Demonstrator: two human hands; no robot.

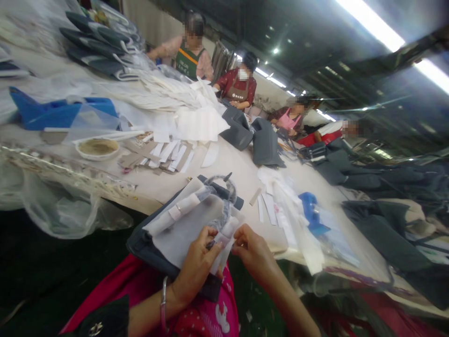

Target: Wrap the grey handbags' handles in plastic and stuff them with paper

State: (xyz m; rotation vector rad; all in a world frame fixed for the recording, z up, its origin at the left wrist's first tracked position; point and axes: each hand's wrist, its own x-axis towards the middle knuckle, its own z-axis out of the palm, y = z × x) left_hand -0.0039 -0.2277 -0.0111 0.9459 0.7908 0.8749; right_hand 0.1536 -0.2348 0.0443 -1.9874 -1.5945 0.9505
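Observation:
A dark blue-grey handbag point(147, 248) rests tilted between my lap and the table edge, its front covered by white wrapping paper point(185, 229). Clear plastic is wound around its looped handle point(229, 192). My left hand point(198, 262) is closed on the paper at the base of the handle, thumb pressed along the wrapped strip. On the other side of that strip, my right hand point(250, 248) pinches the paper's edge with thumb and fingertips. A second paper-wrapped strip point(178, 210) lies on the bag's upper left.
Paper and grey strips point(168, 154), a shallow bowl point(98, 149) and a blue tape dispenser point(66, 112) lie on the table. Another blue dispenser point(310, 210) sits right of the bag. Dark bags point(266, 140) stand farther back, where several co-workers point(240, 84) work. A plastic bag point(63, 201) hangs at the left edge.

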